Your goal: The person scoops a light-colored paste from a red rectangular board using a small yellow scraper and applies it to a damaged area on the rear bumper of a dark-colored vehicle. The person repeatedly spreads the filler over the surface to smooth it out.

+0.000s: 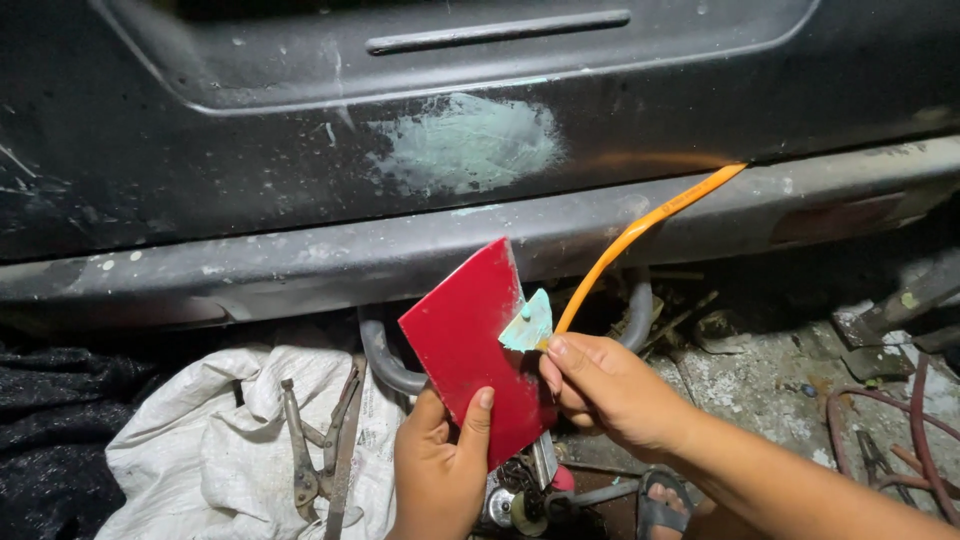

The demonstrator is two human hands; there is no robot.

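Nearest me, my left hand (440, 465) gripped a red mixing board (478, 350); my right hand (600, 390) pinched a putty-smeared scraper (527, 322). Filler patch (470, 145) already covered the car panel (200, 170), apparently unsanded.

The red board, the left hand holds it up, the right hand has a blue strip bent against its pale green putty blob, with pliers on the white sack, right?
Not quite. The strip is orange, not blue, as the head view shows. The rest holds: the left hand holds up the red board, the right hand bends the strip against the pale green putty blob, and pliers lie on the white sack.
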